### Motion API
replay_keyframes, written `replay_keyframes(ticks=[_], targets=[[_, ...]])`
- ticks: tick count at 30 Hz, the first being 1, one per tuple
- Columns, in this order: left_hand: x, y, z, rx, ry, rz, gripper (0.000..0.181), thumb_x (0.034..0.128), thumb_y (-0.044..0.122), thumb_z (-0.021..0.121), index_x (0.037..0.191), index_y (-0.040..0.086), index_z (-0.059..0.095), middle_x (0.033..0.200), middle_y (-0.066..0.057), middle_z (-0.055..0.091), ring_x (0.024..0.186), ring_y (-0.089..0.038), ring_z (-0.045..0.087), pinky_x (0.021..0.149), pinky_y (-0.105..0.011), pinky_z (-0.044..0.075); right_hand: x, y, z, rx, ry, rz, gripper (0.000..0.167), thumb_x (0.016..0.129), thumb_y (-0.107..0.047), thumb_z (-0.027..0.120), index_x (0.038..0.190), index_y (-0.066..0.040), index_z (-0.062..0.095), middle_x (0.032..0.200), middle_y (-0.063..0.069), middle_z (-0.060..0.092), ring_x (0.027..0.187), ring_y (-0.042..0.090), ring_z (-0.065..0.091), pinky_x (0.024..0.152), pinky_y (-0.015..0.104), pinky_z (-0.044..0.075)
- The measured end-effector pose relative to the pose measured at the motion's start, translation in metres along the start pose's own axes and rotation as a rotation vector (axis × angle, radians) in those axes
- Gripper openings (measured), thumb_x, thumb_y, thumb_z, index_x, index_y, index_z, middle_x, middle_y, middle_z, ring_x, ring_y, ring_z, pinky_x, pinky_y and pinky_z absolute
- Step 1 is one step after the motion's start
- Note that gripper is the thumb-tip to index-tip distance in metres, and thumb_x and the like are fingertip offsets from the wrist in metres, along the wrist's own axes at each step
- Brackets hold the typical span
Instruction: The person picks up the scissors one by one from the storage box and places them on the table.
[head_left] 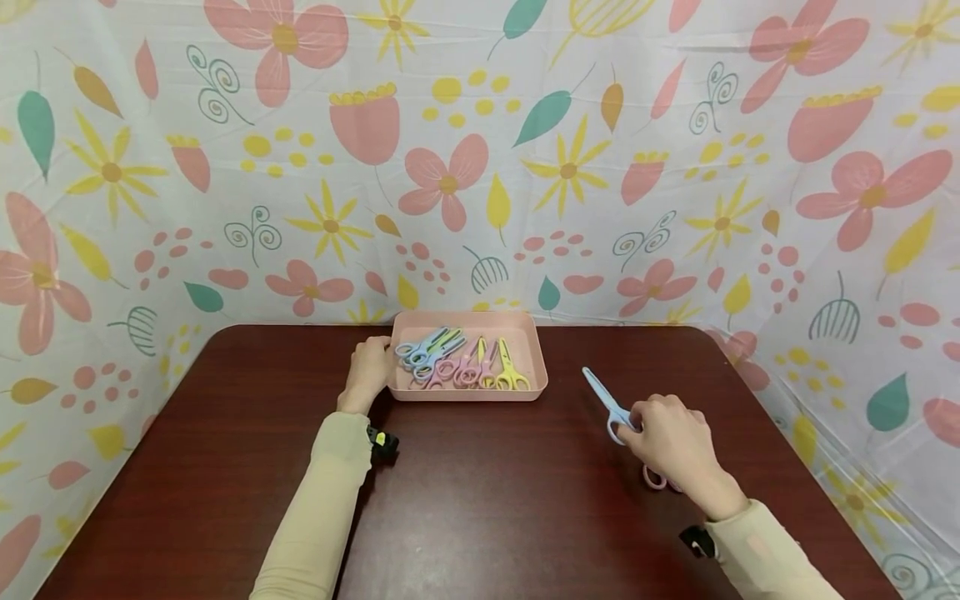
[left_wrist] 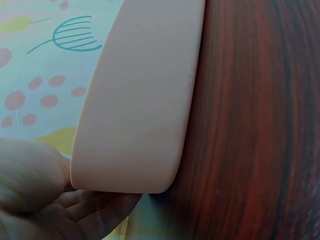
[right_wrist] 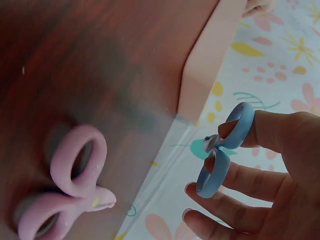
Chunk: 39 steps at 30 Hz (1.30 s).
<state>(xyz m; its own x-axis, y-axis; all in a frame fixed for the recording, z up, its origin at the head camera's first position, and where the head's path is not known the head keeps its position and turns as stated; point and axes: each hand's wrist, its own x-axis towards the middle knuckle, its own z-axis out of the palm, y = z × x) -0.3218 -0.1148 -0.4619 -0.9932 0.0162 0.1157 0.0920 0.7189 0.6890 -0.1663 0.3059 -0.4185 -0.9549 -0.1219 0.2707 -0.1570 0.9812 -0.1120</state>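
My left hand (head_left: 367,372) grips the left end of a shallow pink tray (head_left: 465,395); in the left wrist view, its thumb is at the rim and fingers pass behind the tray's end wall (left_wrist: 135,110). Several children's scissors in blue, pink and yellow lie inside. To the right of the tray, my right hand (head_left: 671,437) holds blue scissors (head_left: 600,390), blades pointing away to the far left. The right wrist view shows thumb and a finger at their loops (right_wrist: 241,125). Below that hand, pink scissors (right_wrist: 82,187) lie on the table, mostly hidden in the head view.
The dark reddish-brown wooden table (head_left: 480,500) has rounded far corners. A flower-patterned cloth (head_left: 480,108) hangs behind it and along both sides; the tray stands close to it at the back edge. Each wrist wears a black camera strap (head_left: 384,446).
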Motion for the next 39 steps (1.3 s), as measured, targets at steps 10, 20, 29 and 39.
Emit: replay_keyframes(ticks=[10, 20, 29, 39], targets=[[0.000, 0.000, -0.001, -0.004, 0.001, -0.004, 0.032, 0.1029, 0.013, 0.048, 0.129, 0.000, 0.062, 0.104, -0.019, 0.068, 0.076, -0.029, 0.063, 0.069, -0.041, 0.048, -0.017, -0.006, 0.015, -0.012, 0.012, 0.028, 0.035, 0.076, -0.026, 0.073, 0.054, -0.021, 0.046, 0.060, -0.001, 0.042, 0.063, 0.022, 0.047, 0.056, 0.049, 0.037], [0.001, -0.001, 0.002, 0.001, 0.011, -0.009, 0.028, 0.1028, 0.013, 0.048, 0.122, 0.002, 0.066, 0.099, -0.016, 0.069, 0.075, -0.027, 0.062, 0.068, -0.040, 0.047, -0.028, -0.007, 0.022, -0.022, -0.028, 0.076, 0.033, 0.075, -0.028, 0.071, 0.055, -0.022, 0.045, 0.062, -0.002, 0.041, 0.072, 0.025, 0.046, 0.065, 0.053, 0.033], [0.002, -0.002, 0.001, -0.006, 0.015, -0.010, 0.032, 0.1027, 0.014, 0.049, 0.129, 0.001, 0.062, 0.111, -0.019, 0.068, 0.087, -0.032, 0.065, 0.075, -0.043, 0.050, -0.031, -0.010, 0.021, -0.027, -0.111, 0.092, 0.032, 0.077, -0.029, 0.071, 0.056, -0.022, 0.048, 0.059, -0.003, 0.043, 0.076, 0.026, 0.049, 0.071, 0.058, 0.031], [0.003, -0.003, 0.001, -0.012, -0.003, -0.018, 0.034, 0.1031, 0.014, 0.049, 0.133, 0.001, 0.059, 0.117, -0.020, 0.066, 0.091, -0.033, 0.066, 0.077, -0.044, 0.051, -0.030, -0.013, 0.022, -0.058, -0.165, 0.045, 0.035, 0.077, -0.032, 0.073, 0.054, -0.023, 0.048, 0.055, -0.007, 0.044, 0.076, 0.026, 0.051, 0.074, 0.061, 0.030]])
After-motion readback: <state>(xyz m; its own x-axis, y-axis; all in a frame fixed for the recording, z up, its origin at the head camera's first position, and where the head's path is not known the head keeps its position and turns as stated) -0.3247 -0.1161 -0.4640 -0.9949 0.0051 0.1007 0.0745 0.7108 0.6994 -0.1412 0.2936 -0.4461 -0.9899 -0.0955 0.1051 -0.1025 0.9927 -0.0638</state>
